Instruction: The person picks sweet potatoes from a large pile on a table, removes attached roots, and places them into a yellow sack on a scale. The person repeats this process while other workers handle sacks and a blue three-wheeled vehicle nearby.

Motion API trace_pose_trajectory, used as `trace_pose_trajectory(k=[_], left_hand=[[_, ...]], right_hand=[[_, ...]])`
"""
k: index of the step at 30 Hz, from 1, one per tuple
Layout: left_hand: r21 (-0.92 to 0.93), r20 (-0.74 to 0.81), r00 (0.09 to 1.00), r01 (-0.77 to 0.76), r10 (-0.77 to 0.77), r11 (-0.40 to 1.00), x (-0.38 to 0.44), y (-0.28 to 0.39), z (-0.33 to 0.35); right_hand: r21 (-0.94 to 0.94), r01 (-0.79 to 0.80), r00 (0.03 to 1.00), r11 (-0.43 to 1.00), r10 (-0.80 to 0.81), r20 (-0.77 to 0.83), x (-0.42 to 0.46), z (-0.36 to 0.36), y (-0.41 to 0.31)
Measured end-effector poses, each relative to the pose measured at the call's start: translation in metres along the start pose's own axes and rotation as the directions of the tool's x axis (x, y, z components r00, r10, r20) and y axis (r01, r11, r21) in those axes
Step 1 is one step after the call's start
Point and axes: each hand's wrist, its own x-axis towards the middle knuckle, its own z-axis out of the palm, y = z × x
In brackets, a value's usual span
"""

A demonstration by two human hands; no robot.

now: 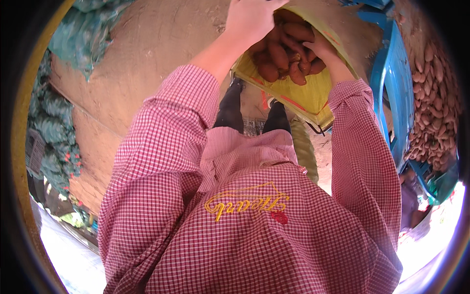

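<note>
A yellow woven sack (pixel 301 93) stands before me with its mouth gaping, and reddish-brown sweet potatoes (pixel 278 55) fill the part I can see into. At its upper left rim is my left hand (pixel 253 16); the top of the picture cuts off some fingers, so its grip is unclear. My right hand (pixel 322 46) reaches inside along the right wall, thumb spread over the sweet potatoes. Its other fingers are mostly hidden, and I cannot tell whether they hold anything. A black cord (pixel 318 129) hangs from the near edge of the sack.
Blue plastic chairs (pixel 398 84) stand close on the right, beside a large heap of sweet potatoes (pixel 433 106). Filled green mesh sacks (pixel 82 35) line the left. Packed earth floor (pixel 161 33) lies between. A pale green filled sack (pixel 306 150) is near my legs.
</note>
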Motion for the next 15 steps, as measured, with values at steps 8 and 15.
trace_pose_trajectory(k=[8,15], left_hand=[[-0.101,-0.006,1.000,0.028,-0.029,0.994,-0.011,-0.004,0.004],[-0.145,-0.097,0.995,0.012,-0.026,0.989,-0.016,-0.010,0.013]], right_hand=[[-0.006,0.112,0.982,0.994,-0.110,0.156,-0.054,0.001,-0.096],[0.156,-0.342,0.939,0.927,0.330,0.097,-0.005,0.009,-0.078]])
